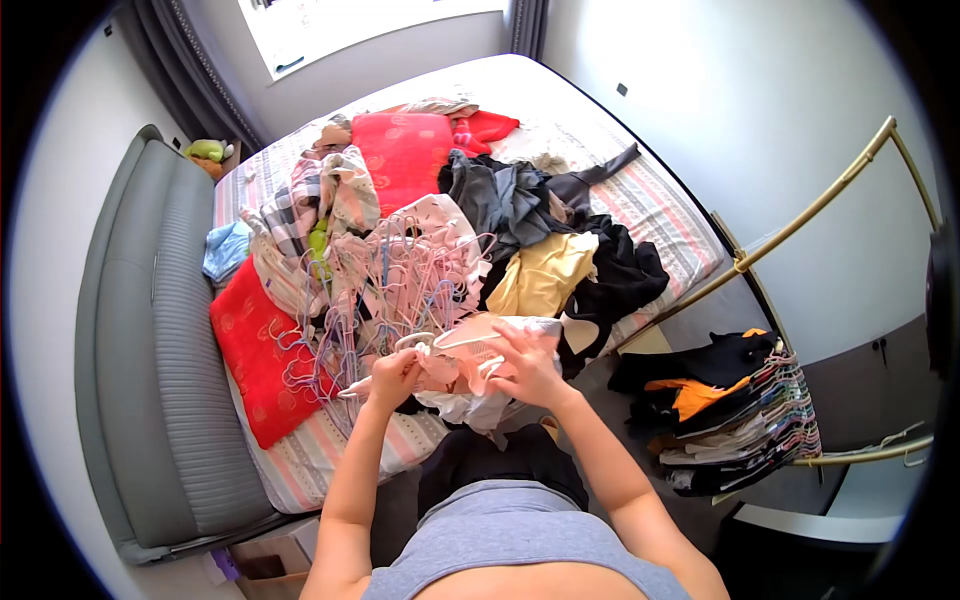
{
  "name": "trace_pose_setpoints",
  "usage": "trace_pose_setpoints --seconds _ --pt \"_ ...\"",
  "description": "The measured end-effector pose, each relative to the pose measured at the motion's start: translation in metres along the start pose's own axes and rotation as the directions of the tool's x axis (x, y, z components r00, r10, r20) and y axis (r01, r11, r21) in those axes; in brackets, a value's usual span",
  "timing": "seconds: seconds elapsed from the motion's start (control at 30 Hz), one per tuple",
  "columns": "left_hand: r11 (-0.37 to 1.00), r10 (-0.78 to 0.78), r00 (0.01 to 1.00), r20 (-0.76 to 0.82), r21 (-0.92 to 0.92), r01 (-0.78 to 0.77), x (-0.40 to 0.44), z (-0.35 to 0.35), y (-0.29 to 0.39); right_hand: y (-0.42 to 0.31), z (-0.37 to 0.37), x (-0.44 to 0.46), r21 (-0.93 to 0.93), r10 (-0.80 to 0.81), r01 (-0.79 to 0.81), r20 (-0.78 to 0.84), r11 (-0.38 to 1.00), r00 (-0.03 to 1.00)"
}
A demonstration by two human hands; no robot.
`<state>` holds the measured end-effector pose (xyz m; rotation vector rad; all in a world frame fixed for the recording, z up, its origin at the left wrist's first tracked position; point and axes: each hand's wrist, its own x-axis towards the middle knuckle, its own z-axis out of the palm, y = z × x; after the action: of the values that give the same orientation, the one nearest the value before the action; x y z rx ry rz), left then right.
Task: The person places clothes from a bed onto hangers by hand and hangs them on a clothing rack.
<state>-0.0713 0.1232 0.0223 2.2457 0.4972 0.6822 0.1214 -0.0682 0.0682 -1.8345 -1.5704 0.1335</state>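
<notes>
Bed (655, 195) fills mid-frame, striped sheet (300, 482) visible at lower left. Red cushions: one left of centre (255, 350), another upper centre (400, 155). Tangled hangers (390, 265) heaped over pale cloth near centre; right of them, grey (510, 200), yellow (545, 277) and black garments (630, 265).

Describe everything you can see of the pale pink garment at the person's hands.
The pale pink garment looks soft and thin, bunched and creased. It is off the mattress, at the near side of the bed. The right hand spreads its fingers over it; the left hand is at its other side, fingers bent. A white hanger shows against it. Whitish cloth hangs below, perhaps part of it.
</notes>
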Motion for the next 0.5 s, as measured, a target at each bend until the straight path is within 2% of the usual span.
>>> trace_pose_setpoints --seconds 0.03,0.1,0.13,0.17,0.2,0.23,0.27,0.3,0.33,0.37,0.47,0.5 --pt "0.999 0.04 0.999 0.017 -0.032 -0.039 0.005 0.008 0.007 0.004 0.006 -0.002 0.125 0.046 -0.048 0.015 0.991 0.999" --pt "0.989 0.118 0.992 0.047 -0.098 -0.113 0.013 0.022 0.017 0.011 0.014 -0.006 0.203 0.178 -0.174 0.001 0.964 0.984" --pt "0.967 0.252 0.964 0.088 -0.058 -0.248 0.019 0.026 0.018 0.017 0.015 -0.011 0.168 0.106 -0.097 -0.047 0.981 0.993" --pt "0.969 0.245 0.967 0.07 -0.043 -0.243 0.023 0.028 0.02 0.022 0.015 -0.017 0.129 0.033 -0.022 -0.09 0.991 0.995" --pt "0.971 0.238 0.97 0.052 -0.028 -0.237 0.027 0.028 0.023 0.018 0.012 -0.021 0.153 0.047 -0.018 -0.193 0.988 0.98" --pt "0.973 0.232 0.972 0.033 -0.012 -0.232 0.03 0.029 0.024 0.018 0.004 -0.028 0.169 0.149 -0.122 -0.157 0.978 0.976" --pt "0.965 0.21 0.977 -0.047 0.172 -0.199 0.032 0.03 0.015 0.02 -0.006 -0.038 0.184 0.25 -0.227 -0.117 0.956 0.961" --pt "0.973 0.127 0.992 -0.023 0.197 -0.12 0.036 0.025 0.005 0.023 -0.016 -0.049 0.194 0.347 -0.328 -0.075 0.925 0.935" --pt "0.963 0.149 0.987 -0.063 0.238 -0.13 0.038 0.023 -0.009 0.027 -0.026 -0.059 0.211 0.398 -0.373 -0.091 0.903 0.913" --pt "0.95 0.173 0.979 -0.105 0.279 -0.138 0.04 0.022 -0.018 0.041 -0.028 -0.072 0.21 0.363 -0.327 -0.167 0.921 0.917" --pt "0.966 0.115 0.992 -0.049 0.238 -0.1 0.041 0.028 -0.016 0.044 -0.056 -0.1 0.325 0.464 -0.4 -0.151 0.857 0.873" --pt "1.0 -0.027 1.0 0.005 0.013 0.027 0.039 0.039 -0.023 0.045 -0.064 -0.109 0.427 0.542 -0.452 -0.11 0.783 0.833"
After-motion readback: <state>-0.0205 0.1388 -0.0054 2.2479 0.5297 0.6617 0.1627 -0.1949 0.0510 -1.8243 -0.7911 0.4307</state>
